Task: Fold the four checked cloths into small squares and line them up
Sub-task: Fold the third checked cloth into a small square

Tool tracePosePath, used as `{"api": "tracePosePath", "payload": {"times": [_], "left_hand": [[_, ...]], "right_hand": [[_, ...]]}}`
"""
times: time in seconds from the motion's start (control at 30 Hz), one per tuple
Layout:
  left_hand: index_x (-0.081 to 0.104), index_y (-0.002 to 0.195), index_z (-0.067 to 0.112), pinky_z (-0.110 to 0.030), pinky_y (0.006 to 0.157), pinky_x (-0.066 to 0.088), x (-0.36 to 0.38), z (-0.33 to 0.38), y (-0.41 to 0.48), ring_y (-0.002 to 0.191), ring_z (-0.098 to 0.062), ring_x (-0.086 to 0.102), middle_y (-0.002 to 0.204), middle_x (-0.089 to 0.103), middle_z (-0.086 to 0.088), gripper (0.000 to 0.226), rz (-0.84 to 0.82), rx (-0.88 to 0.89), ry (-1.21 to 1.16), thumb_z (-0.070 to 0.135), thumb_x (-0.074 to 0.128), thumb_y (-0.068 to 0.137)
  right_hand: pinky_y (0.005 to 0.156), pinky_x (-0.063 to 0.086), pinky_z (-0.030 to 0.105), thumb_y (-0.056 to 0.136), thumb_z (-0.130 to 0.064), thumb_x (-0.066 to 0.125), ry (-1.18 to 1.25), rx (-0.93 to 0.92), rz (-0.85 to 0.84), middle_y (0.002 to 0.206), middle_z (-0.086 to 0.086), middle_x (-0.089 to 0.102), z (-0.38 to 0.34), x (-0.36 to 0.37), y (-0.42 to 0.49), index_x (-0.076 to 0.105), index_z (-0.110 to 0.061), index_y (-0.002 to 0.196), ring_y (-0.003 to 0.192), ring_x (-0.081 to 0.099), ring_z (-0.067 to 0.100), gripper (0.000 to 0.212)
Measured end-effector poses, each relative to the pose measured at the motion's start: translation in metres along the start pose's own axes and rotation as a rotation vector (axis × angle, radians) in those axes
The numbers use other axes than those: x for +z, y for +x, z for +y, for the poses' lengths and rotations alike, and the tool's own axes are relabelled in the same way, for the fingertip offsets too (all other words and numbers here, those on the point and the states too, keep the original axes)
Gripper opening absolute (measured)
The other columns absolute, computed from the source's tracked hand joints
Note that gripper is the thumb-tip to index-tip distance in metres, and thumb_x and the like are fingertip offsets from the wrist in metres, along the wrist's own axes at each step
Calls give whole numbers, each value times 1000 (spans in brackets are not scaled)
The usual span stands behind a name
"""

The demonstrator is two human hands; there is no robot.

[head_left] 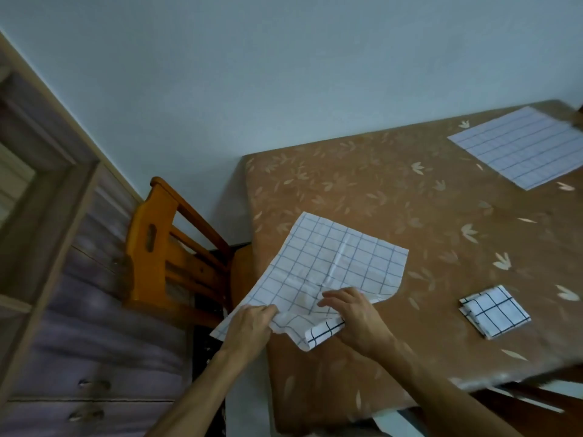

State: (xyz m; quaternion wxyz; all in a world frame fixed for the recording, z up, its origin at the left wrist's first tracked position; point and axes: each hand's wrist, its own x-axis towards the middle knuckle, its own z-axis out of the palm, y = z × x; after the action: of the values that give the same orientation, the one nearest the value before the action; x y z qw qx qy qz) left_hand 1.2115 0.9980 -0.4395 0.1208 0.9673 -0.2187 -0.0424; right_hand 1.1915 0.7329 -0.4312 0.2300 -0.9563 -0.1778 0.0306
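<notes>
An unfolded white checked cloth (331,263) lies at the table's near left corner, part of it hanging past the left edge. My left hand (250,321) pinches its near left edge. My right hand (353,313) grips the near part of the same cloth, whose corner curls up beside it. A checked cloth folded into a small square (495,312) lies to the right near the front edge. Another checked cloth (523,146) lies flat and spread at the far right of the table.
The table (410,190) wears a brown leaf-patterned cover. An orange wooden chair (170,247) stands against the table's left side. A grey wooden cabinet with drawer handles (91,326) fills the left. A pale wall runs behind.
</notes>
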Motion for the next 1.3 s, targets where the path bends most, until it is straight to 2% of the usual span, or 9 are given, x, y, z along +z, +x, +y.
{"api": "tracePosePath", "payload": {"times": [0.17, 0.3, 0.43, 0.6, 0.7, 0.8, 0.93, 1.2, 1.3], "left_hand": [[66, 97, 15, -23, 58, 38, -16, 0, -26, 83, -20, 66, 90, 70, -1, 10, -53, -111, -90, 18, 59, 92], [66, 108, 29, -13, 68, 40, -33, -12, -44, 90, 0, 58, 101, 64, 16, 42, -139, -150, -268, 57, 74, 78], [67, 118, 32, -11, 75, 45, -34, -36, -53, 98, 2, 61, 110, 65, 20, 51, -229, -305, -365, 34, 86, 71], [73, 86, 38, -16, 75, 50, -37, -48, -40, 86, 4, 67, 87, 75, 18, 18, -192, -418, -602, 21, 80, 83], [71, 104, 33, -18, 89, 51, -40, -40, -20, 98, 3, 68, 100, 76, 18, 26, -149, -449, -841, 11, 69, 91], [67, 105, 20, -18, 80, 54, -32, -36, 4, 98, -6, 69, 102, 75, 4, 14, -96, -541, -961, 12, 58, 99], [62, 100, 14, -25, 70, 49, -22, -27, 36, 92, -17, 67, 97, 69, -2, 18, -14, -624, -877, 28, 51, 103], [60, 103, 11, -30, 70, 50, 5, -29, 96, 89, -24, 65, 95, 67, -7, 22, 72, -709, -769, 31, 52, 101], [60, 104, 12, -34, 75, 52, 13, -30, 115, 90, -23, 64, 96, 65, -6, 21, 96, -745, -721, 32, 53, 101]], "right_hand": [[70, 53, 30, 78, -25, 70, 279, 126, -9, 81, -13, 71, -17, 2, 2, 70, -31, 85, 75, 63, 4, 9], [65, 53, 20, 81, -32, 73, 392, 174, -33, 75, -17, 69, -9, -8, -3, 69, -32, 82, 72, 63, -2, 4], [62, 50, 25, 83, -24, 74, 498, 276, 9, 75, -10, 70, 10, -22, -11, 71, -27, 79, 69, 64, 5, 6], [62, 51, 17, 82, -11, 73, 584, 375, 65, 79, -5, 74, 33, -35, -17, 74, -26, 82, 75, 68, 2, 15], [62, 55, 26, 82, -27, 76, 636, 454, 82, 79, -2, 74, 49, -40, -18, 74, -23, 86, 73, 70, 9, 5], [67, 57, 30, 80, -43, 77, 646, 508, 62, 81, -7, 76, 68, -41, -16, 74, -25, 88, 75, 72, 10, 20], [63, 54, 15, 82, -27, 76, 726, 539, 67, 85, -8, 76, 84, -45, -13, 73, -23, 91, 78, 72, 5, 11], [59, 38, 26, 82, -46, 71, 715, 671, 18, 56, -3, 56, 130, -32, -5, 65, -1, 71, 54, 50, 7, 47], [60, 43, 23, 85, -38, 71, 755, 663, 24, 59, -8, 65, 136, -35, -1, 67, -9, 73, 56, 58, 3, 32]]}}
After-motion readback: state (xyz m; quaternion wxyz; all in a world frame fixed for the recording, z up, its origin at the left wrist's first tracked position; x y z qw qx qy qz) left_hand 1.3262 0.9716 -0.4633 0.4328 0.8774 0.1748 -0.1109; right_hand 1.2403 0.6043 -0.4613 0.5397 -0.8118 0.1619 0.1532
